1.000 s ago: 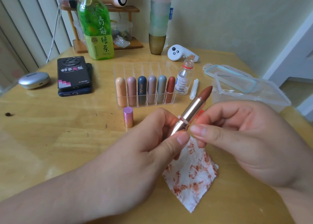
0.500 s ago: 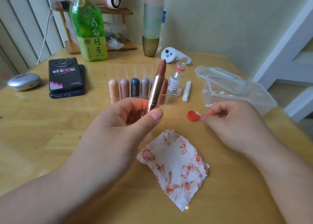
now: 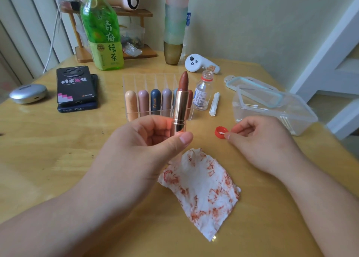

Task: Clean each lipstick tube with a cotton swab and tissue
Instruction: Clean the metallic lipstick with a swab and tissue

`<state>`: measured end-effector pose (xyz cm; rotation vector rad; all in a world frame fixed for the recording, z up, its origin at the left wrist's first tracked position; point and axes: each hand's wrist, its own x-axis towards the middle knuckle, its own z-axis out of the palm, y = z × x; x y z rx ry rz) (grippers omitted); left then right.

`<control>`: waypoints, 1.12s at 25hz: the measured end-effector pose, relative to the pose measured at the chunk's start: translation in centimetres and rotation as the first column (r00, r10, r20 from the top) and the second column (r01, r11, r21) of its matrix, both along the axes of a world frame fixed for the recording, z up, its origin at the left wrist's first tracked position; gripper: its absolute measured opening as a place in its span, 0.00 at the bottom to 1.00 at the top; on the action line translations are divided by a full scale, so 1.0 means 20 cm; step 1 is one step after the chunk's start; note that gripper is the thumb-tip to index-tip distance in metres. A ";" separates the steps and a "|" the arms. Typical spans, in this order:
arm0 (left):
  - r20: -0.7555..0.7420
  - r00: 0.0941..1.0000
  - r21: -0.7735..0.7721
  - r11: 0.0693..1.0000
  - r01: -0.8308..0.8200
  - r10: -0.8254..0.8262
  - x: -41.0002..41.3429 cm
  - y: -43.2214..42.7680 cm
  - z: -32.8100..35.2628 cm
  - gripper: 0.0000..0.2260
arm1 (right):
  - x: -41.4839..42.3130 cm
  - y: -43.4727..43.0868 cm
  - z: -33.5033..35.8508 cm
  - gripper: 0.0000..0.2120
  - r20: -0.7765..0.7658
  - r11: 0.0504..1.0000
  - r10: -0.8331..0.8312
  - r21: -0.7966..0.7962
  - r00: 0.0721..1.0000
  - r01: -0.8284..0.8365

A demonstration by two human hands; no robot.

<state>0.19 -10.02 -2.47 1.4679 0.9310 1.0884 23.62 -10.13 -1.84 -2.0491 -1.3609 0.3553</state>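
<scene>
Here, your left hand (image 3: 136,150) grips an open lipstick (image 3: 181,101) upright in front of the rack (image 3: 147,82). Your right hand (image 3: 260,142) pinches a swab (image 3: 221,133), its tip in a red cap (image 3: 217,130). A stained tissue (image 3: 202,190) lies between your forearms.

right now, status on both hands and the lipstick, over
Left hand grips uncapped lipstick, upright. Right hand pinches cotton swab, tip in red bottle cap. Stained tissue lies flat below, nothing blocking.

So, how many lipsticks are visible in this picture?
7. One open lipstick in the left hand; six capped in the clear rack: peach, pink, navy, mauve, grey-blue and red partly hidden behind it.
</scene>
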 end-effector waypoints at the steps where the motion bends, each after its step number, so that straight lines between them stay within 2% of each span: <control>1: 0.001 1.000 -0.006 1.000 0.005 -0.005 0.00 0.00 0.00 0.16 | -0.01 -0.02 0.01 0.09 0.040 0.999 -0.011 0.037 0.999 0.010; 3: 0.012 1.000 -0.025 1.000 0.015 -0.015 0.00 -0.01 0.01 0.14 | -0.04 -0.06 0.04 0.10 0.101 0.989 0.010 0.145 0.995 -0.025; 4: 0.012 1.000 -0.035 0.999 0.016 -0.015 0.01 -0.01 0.02 0.12 | -0.07 -0.09 0.06 0.10 0.084 0.983 0.074 0.160 0.994 -0.087; 5: -0.001 1.000 -0.038 0.999 0.013 -0.013 0.01 -0.02 0.03 0.12 | -0.11 -0.12 0.07 0.11 0.048 0.979 0.172 0.106 0.984 -0.176; 6: -0.026 1.000 -0.040 0.999 0.009 -0.010 0.01 -0.02 0.04 0.12 | -0.16 -0.14 0.07 0.14 0.025 0.962 0.271 -0.013 0.962 -0.271; 8: -0.099 0.995 -0.044 0.999 0.014 -0.019 0.00 -0.03 0.05 0.14 | -0.22 -0.17 0.03 0.23 0.083 0.891 0.413 -0.245 0.907 -0.383; 10: -0.162 0.986 -0.067 0.997 0.031 -0.041 0.00 -0.03 0.06 0.15 | -0.24 -0.17 0.00 0.26 0.084 0.873 0.436 -0.278 0.896 -0.399; 11: -0.194 0.979 -0.086 0.995 0.042 -0.058 -0.01 -0.02 0.06 0.15 | -0.23 -0.17 0.00 0.25 0.012 0.873 0.431 -0.258 0.902 -0.413; 13: -0.226 0.962 -0.154 0.981 0.117 -0.150 -0.01 -0.02 0.05 0.14 | -0.19 -0.16 0.02 0.21 -0.272 0.865 0.415 -0.178 0.868 -0.469; 14: -0.205 0.955 -0.187 0.966 0.177 -0.215 -0.01 -0.01 0.04 0.14 | -0.17 -0.16 0.04 0.20 -0.448 0.855 0.414 -0.107 0.792 -0.507; 16: -0.142 0.946 -0.204 0.944 0.259 -0.290 -0.01 0.00 0.02 0.14 | -0.15 -0.16 0.07 0.21 -0.733 0.836 0.404 0.053 0.548 -0.546; 18: -0.082 0.953 -0.201 0.941 0.272 -0.293 -0.01 0.01 0.02 0.12 | -0.13 -0.16 0.08 0.23 -0.868 0.830 0.365 0.139 0.338 -0.539; 19: -0.052 0.957 -0.202 0.941 0.271 -0.286 -0.01 0.01 0.02 0.11 | -0.13 -0.15 0.08 0.23 -0.902 0.823 0.342 0.151 0.264 -0.548; 21: -0.014 0.961 -0.197 0.943 0.267 -0.275 -0.01 0.01 0.03 0.10 | -0.15 -0.15 0.08 0.20 -0.931 0.772 0.320 0.147 0.177 -0.619; 23: -0.016 0.966 -0.200 0.947 0.251 -0.259 -0.01 0.01 0.03 0.12 | -0.17 -0.16 0.08 0.17 -0.940 0.744 0.301 0.128 0.158 -0.655; 25: -0.028 0.973 -0.191 0.956 0.222 -0.231 -0.01 0.00 0.04 0.13 | -0.16 -0.16 0.08 0.17 -0.950 0.787 0.265 0.113 0.167 -0.606; 26: -0.048 0.979 -0.168 0.968 0.188 -0.199 -0.01 -0.01 0.04 0.14 | -0.16 -0.16 0.08 0.16 -0.943 0.828 0.266 0.117 0.200 -0.548; 28: -0.100 0.990 -0.072 0.993 0.091 -0.098 -0.01 -0.02 0.07 0.14 | -0.16 -0.16 0.08 0.13 -0.874 0.910 0.315 0.168 0.369 -0.379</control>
